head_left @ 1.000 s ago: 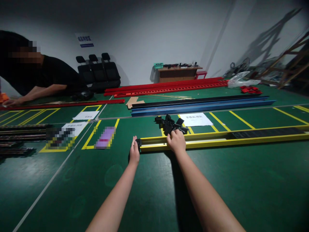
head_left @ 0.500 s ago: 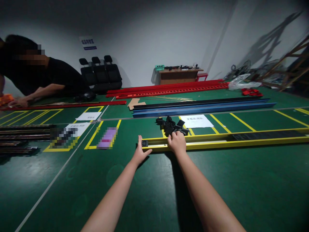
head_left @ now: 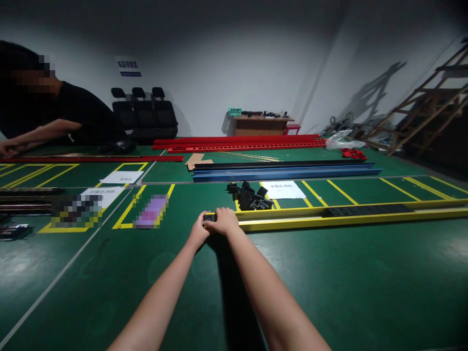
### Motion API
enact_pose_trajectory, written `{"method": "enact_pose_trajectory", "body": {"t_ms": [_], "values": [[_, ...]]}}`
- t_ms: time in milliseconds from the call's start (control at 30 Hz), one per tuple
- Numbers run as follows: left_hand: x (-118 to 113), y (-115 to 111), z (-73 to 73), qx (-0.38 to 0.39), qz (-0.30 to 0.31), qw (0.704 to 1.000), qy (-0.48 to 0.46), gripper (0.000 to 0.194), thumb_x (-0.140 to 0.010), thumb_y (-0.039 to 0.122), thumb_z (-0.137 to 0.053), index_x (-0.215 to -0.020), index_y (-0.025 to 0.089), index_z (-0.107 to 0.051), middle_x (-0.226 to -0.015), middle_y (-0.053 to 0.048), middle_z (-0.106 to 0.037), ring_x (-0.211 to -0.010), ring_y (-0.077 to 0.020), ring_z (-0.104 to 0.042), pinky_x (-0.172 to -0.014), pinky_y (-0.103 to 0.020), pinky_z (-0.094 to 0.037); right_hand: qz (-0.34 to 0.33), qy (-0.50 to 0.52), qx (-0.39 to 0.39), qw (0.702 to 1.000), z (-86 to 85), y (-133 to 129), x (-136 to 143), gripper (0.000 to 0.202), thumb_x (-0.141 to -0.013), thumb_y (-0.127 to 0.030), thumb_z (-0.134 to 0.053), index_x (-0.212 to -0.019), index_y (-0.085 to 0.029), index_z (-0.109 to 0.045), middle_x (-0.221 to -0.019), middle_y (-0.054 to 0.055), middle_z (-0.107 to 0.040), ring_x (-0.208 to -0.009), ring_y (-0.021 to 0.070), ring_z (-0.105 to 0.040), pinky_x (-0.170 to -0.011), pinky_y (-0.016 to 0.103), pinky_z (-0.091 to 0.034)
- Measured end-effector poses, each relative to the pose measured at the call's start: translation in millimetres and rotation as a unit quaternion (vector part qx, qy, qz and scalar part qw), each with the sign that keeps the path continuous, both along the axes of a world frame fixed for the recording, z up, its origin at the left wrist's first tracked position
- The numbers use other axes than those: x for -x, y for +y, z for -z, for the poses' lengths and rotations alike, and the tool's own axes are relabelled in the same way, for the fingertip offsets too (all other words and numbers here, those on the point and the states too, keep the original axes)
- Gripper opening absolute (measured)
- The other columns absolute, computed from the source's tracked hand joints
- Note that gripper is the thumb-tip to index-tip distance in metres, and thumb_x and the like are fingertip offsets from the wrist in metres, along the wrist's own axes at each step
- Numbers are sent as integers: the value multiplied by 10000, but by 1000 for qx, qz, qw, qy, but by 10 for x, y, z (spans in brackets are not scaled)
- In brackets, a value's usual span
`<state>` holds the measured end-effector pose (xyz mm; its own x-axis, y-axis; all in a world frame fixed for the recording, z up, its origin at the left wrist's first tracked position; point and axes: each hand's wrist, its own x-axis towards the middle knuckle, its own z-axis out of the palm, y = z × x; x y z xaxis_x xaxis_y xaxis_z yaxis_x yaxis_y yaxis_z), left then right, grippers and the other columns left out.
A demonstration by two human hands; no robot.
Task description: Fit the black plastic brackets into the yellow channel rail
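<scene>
A long yellow rail point(head_left: 329, 219) lies across the green table, its left end between my hands. In that end sits a small black socket module point(head_left: 209, 218). My left hand point(head_left: 199, 231) is closed round the rail's end, beside the module. My right hand point(head_left: 225, 221) grips the rail just right of the module, fingers over the far side and thumb near the module. Further right, a dark strip point(head_left: 369, 210) rests inside the rail. Behind the rail is a pile of black modules point(head_left: 250, 196), next to a white paper sign point(head_left: 283, 190).
Blue rails point(head_left: 285, 173) and red rails point(head_left: 237, 142) lie farther back. A purple blurred item point(head_left: 151, 212) and dark bars point(head_left: 29, 200) are at the left. A person point(head_left: 69, 112) in black leans over the table at the far left.
My right hand has moved left from beside the black pile to the rail's end, close to my left hand. My left hand has closed in on the end. The view has shifted slightly.
</scene>
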<state>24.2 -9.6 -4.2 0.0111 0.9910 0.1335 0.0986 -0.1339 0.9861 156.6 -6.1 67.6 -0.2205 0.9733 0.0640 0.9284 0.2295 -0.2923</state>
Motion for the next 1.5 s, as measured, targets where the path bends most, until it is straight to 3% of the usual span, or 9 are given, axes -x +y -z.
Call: {"method": "enact_pose_trajectory", "body": {"t_ms": [167,333,500,700,967,1067,1233,1500], "values": [[7,-14,-29,-13,3,1000,7,733,-494,213,-770,-1162,182,-469,-1142,-117,-599,-1023,-233,-587,-945,-395,-426,40,-11,0,999,-8,-11,102,690,-691,-747,-406,-1001,-159,-595,-1059,149,-576,-1020,292,-485,-876,400,-305],[-3,-22,-64,3,-3,1000,11,683,-509,223,-759,-1139,192,-495,-1139,-107,-600,-1019,-230,-587,-947,-395,-423,62,-15,-10,998,-13,-43,155,622,-722,-668,-422,-1018,-151,-600,-1073,158,-575,-1032,313,-471,-889,416,-281],[-15,8,-15,-5,4,1000,-20,655,-531,205,-740,-1132,188,-481,-1169,-119,-585,-1044,-221,-583,-965,-392,-414,59,-12,-26,998,-5,-57,172,530,-768,-587,-416,-1012,-153,-600,-1064,153,-584,-1014,305,-476,-885,419,-268],[-14,12,35,-8,13,1000,-23,667,-554,186,-724,-1163,196,-451,-1204,-123,-566,-1077,-223,-568,-987,-400,-397,58,-19,-25,998,17,-37,157,574,-762,-645,-382,-994,-166,-597,-1051,142,-585,-1009,308,-468,-876,426,-267],[-15,42,54,-12,23,999,-48,690,-510,155,-741,-1135,179,-450,-1192,-130,-566,-1102,-229,-552,-996,-380,-392,60,-22,-28,998,36,-31,203,414,-831,-456,-379,-1018,-153,-589,-1080,152,-583,-1025,288,-478,-876,417,-265],[-2,38,51,-9,26,999,-36,696,-518,158,-745,-1146,185,-443,-1202,-123,-559,-1108,-229,-546,-991,-379,-398,54,-24,-27,998,18,-3,163,462,-819,-524,-387,-1007,-155,-592,-1062,145,-594,-1022,284,-488,-881,409,-276],[0,34,57,4,23,999,-30,731,-497,173,-770,-1146,194,-436,-1203,-114,-559,-1082,-229,-560,-969,-390,-420,-19,-30,38,999,-19,87,-4,648,-711,-718,-418,-979,-157,-600,-1006,130,-620,-969,271,-526,-835,362,-328],[-10,38,76,-5,29,999,-42,725,-514,187,-767,-1151,190,-421,-1204,-122,-554,-1112,-226,-544,-991,-392,-400,6,-37,-24,999,63,85,16,439,-787,-521,-424,-937,-152,-609,-967,130,-623,-957,273,-520,-836,382,-312]]}}
